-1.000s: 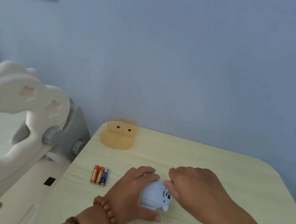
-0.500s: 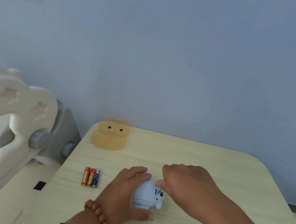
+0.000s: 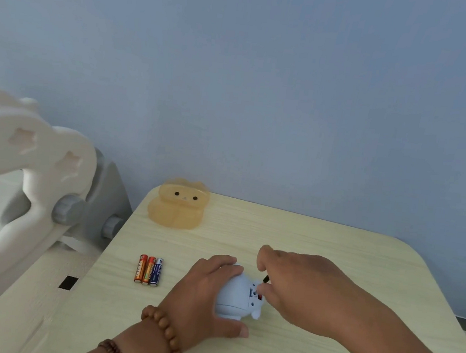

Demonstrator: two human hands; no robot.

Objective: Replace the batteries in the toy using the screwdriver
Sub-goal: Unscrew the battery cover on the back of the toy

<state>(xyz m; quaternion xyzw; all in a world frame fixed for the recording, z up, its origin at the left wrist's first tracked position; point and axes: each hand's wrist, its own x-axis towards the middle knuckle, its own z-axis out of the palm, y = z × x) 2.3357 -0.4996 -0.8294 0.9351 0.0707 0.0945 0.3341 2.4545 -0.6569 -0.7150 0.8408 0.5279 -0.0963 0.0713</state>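
Tabletop (image 3: pixel 334 244) — left hand (image 3: pixel 202 294) grips toy (image 3: pixel 235 297), right hand (image 3: pixel 300 289) pinches screwdriver (image 3: pixel 266 279).

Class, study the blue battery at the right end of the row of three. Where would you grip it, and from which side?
Pinch the blue battery by its two end caps, coming from above. It lies flat on the table with its left flank seemingly pressed against an orange battery, leaving no gap along the barrel there. Both ends look free.
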